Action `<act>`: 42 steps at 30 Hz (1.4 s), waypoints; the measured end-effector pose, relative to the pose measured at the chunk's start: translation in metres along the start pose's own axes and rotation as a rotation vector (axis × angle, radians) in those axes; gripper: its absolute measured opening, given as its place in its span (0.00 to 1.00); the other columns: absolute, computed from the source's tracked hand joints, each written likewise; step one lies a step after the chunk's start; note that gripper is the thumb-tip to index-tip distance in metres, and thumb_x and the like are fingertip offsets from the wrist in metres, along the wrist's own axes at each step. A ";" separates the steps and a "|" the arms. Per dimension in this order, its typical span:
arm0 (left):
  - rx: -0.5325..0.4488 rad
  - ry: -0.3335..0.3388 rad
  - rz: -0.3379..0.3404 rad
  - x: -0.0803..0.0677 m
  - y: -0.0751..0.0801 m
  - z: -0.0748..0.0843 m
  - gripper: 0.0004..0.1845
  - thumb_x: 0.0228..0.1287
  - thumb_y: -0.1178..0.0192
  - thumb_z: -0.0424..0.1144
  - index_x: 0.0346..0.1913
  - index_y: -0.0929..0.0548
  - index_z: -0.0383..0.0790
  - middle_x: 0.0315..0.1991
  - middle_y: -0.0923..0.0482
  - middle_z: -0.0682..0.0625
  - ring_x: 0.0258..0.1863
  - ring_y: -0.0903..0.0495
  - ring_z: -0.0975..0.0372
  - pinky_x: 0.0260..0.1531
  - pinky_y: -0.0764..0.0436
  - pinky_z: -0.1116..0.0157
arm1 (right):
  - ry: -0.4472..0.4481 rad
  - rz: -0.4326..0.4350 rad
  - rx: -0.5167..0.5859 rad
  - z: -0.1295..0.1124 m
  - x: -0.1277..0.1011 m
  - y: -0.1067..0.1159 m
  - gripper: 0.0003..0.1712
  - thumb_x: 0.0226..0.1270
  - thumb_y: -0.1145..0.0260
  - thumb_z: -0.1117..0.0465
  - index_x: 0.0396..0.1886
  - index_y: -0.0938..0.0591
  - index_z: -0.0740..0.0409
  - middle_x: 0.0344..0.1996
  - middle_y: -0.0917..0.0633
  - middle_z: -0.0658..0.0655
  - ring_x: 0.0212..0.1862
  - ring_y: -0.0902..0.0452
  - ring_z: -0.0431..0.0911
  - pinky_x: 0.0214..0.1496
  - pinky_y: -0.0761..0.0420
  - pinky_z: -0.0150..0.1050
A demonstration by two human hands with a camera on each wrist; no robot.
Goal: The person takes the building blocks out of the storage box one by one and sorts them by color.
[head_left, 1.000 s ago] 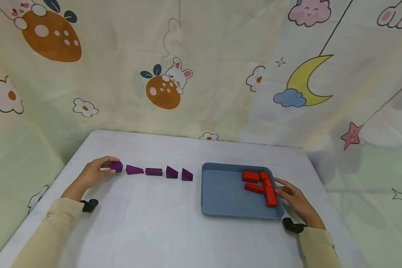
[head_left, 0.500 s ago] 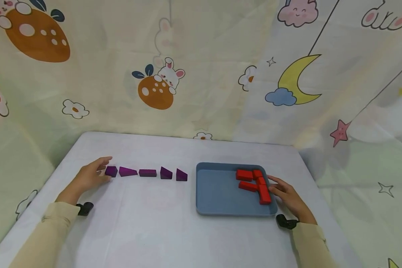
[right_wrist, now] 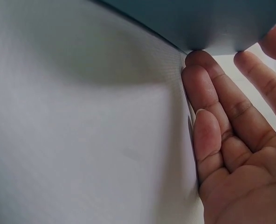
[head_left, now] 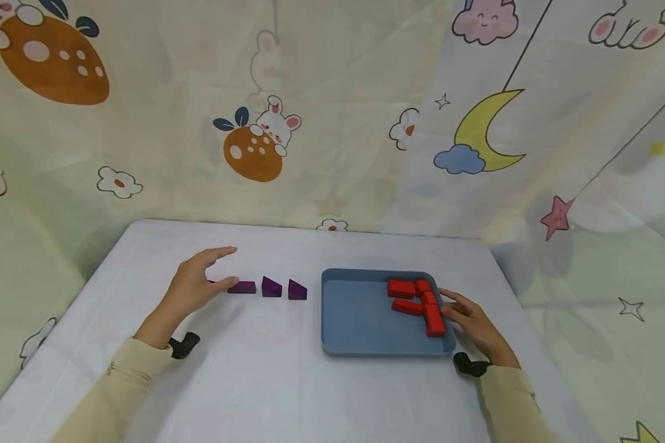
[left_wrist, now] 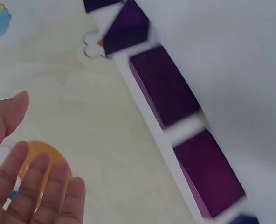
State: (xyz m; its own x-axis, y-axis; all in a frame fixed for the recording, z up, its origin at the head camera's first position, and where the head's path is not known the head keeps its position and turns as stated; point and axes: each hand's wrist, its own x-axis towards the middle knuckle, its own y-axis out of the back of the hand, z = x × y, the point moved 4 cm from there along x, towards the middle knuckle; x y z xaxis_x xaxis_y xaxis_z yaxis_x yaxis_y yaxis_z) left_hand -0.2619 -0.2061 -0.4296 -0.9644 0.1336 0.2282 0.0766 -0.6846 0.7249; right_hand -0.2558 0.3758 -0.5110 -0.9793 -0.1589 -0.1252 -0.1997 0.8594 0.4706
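Note:
My left hand (head_left: 195, 282) hovers over the left part of a row of purple blocks, thumb and fingers spread, holding nothing. It hides the row's left end. Showing to its right are a flat purple bar (head_left: 242, 287), a slanted purple block (head_left: 271, 287) and another slanted purple block (head_left: 297, 290). In the left wrist view, a rectangular purple block (left_wrist: 165, 86) lies apart from the fingers. My right hand (head_left: 476, 323) touches the right wall of a blue-grey tray (head_left: 360, 320) with its fingertips, fingers fairly straight. Several red blocks (head_left: 435, 320) lie inside, near the tray's right side.
A white-covered table (head_left: 266, 387) carries everything. Behind it hangs a patterned cloth (head_left: 343, 111) with cartoon prints, meeting the table's back edge. The tray's left wall stands a short gap from the rightmost purple block.
My left hand has let go of the purple block at the row's left end and moved right, over the row. The right hand stays at the tray. The head view has shifted slightly.

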 end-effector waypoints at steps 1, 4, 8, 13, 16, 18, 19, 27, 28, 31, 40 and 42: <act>-0.029 -0.002 -0.004 0.001 -0.005 0.004 0.34 0.65 0.23 0.30 0.73 0.21 0.33 0.70 0.22 0.31 0.69 0.24 0.33 0.67 0.24 0.35 | 0.003 -0.005 0.001 -0.001 0.000 0.000 0.35 0.86 0.37 0.58 0.83 0.35 0.65 0.65 0.18 0.73 0.65 0.19 0.55 0.75 0.30 0.69; -0.115 -0.006 -0.010 0.005 -0.020 0.015 0.29 0.65 0.22 0.32 0.68 0.16 0.34 0.65 0.17 0.33 0.63 0.17 0.34 0.62 0.18 0.40 | 0.006 -0.005 0.009 -0.001 0.001 0.000 0.35 0.86 0.37 0.58 0.83 0.35 0.66 0.65 0.18 0.72 0.63 0.18 0.49 0.75 0.32 0.71; -0.205 -0.001 -0.032 0.010 -0.042 0.030 0.25 0.65 0.22 0.34 0.64 0.13 0.35 0.62 0.14 0.35 0.60 0.15 0.36 0.60 0.15 0.44 | 0.009 -0.004 0.024 -0.001 0.001 -0.001 0.34 0.86 0.38 0.59 0.83 0.35 0.66 0.66 0.19 0.73 0.63 0.18 0.49 0.76 0.33 0.72; -0.281 0.021 -0.068 0.015 -0.069 0.051 0.24 0.66 0.22 0.36 0.64 0.12 0.38 0.61 0.13 0.37 0.61 0.15 0.38 0.60 0.15 0.45 | -0.006 -0.006 0.024 0.001 0.000 -0.002 0.35 0.86 0.38 0.60 0.84 0.36 0.66 0.66 0.20 0.75 0.67 0.21 0.66 0.75 0.35 0.76; -0.323 0.017 -0.088 0.018 -0.085 0.063 0.24 0.65 0.21 0.36 0.64 0.12 0.38 0.61 0.13 0.37 0.61 0.14 0.39 0.61 0.16 0.45 | -0.018 -0.007 0.023 0.001 0.000 -0.002 0.35 0.86 0.38 0.59 0.84 0.36 0.65 0.67 0.20 0.75 0.68 0.23 0.69 0.75 0.37 0.77; -0.346 0.002 -0.103 0.019 -0.096 0.071 0.25 0.66 0.21 0.35 0.64 0.12 0.38 0.61 0.14 0.37 0.61 0.14 0.40 0.61 0.16 0.46 | -0.020 -0.007 0.018 0.001 0.000 -0.001 0.35 0.86 0.38 0.58 0.84 0.36 0.65 0.67 0.20 0.75 0.68 0.23 0.69 0.75 0.37 0.77; -0.353 -0.006 -0.112 0.019 -0.101 0.075 0.25 0.66 0.21 0.36 0.64 0.12 0.38 0.61 0.14 0.37 0.61 0.14 0.40 0.62 0.16 0.46 | -0.019 -0.010 0.015 0.001 0.000 -0.001 0.35 0.86 0.38 0.58 0.84 0.36 0.65 0.67 0.20 0.75 0.68 0.22 0.68 0.75 0.37 0.77; -0.455 -0.050 -0.162 0.020 -0.140 0.104 0.23 0.66 0.22 0.35 0.63 0.11 0.39 0.61 0.13 0.41 0.61 0.14 0.41 0.62 0.15 0.47 | -0.018 -0.005 0.012 0.001 -0.001 -0.001 0.35 0.86 0.38 0.58 0.84 0.35 0.64 0.67 0.21 0.76 0.69 0.24 0.69 0.76 0.36 0.75; -0.470 -0.052 -0.171 0.019 -0.145 0.107 0.22 0.66 0.22 0.35 0.63 0.11 0.40 0.61 0.13 0.42 0.61 0.14 0.41 0.62 0.16 0.47 | -0.023 -0.001 0.012 0.000 -0.001 -0.001 0.35 0.86 0.37 0.58 0.84 0.35 0.64 0.67 0.21 0.75 0.69 0.24 0.69 0.76 0.36 0.75; -0.520 -0.060 -0.204 0.020 -0.158 0.118 0.22 0.67 0.23 0.35 0.63 0.11 0.40 0.62 0.13 0.40 0.62 0.15 0.40 0.64 0.17 0.46 | -0.023 -0.003 0.013 0.000 0.000 -0.002 0.35 0.86 0.38 0.59 0.84 0.36 0.64 0.68 0.21 0.76 0.69 0.24 0.69 0.76 0.35 0.74; -0.548 -0.071 -0.242 0.023 -0.197 0.141 0.22 0.69 0.24 0.35 0.64 0.13 0.36 0.62 0.14 0.39 0.63 0.15 0.45 0.64 0.16 0.52 | -0.033 0.004 0.008 0.000 0.001 -0.002 0.35 0.86 0.37 0.58 0.84 0.35 0.63 0.67 0.20 0.74 0.68 0.23 0.61 0.75 0.29 0.67; -0.563 -0.059 -0.244 0.024 -0.206 0.146 0.23 0.68 0.24 0.34 0.64 0.13 0.34 0.62 0.14 0.38 0.63 0.15 0.46 0.64 0.16 0.53 | -0.037 0.004 0.000 -0.001 0.001 -0.002 0.35 0.86 0.37 0.57 0.84 0.35 0.63 0.67 0.20 0.73 0.67 0.22 0.59 0.75 0.29 0.68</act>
State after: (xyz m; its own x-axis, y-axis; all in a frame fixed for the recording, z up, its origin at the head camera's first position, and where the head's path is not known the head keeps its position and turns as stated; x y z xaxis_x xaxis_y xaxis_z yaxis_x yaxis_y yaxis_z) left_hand -0.2637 0.0426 -0.4786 -0.9205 0.3627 0.1457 -0.3056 -0.9002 0.3104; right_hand -0.2560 0.3739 -0.5114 -0.9782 -0.1372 -0.1558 -0.1956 0.8600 0.4714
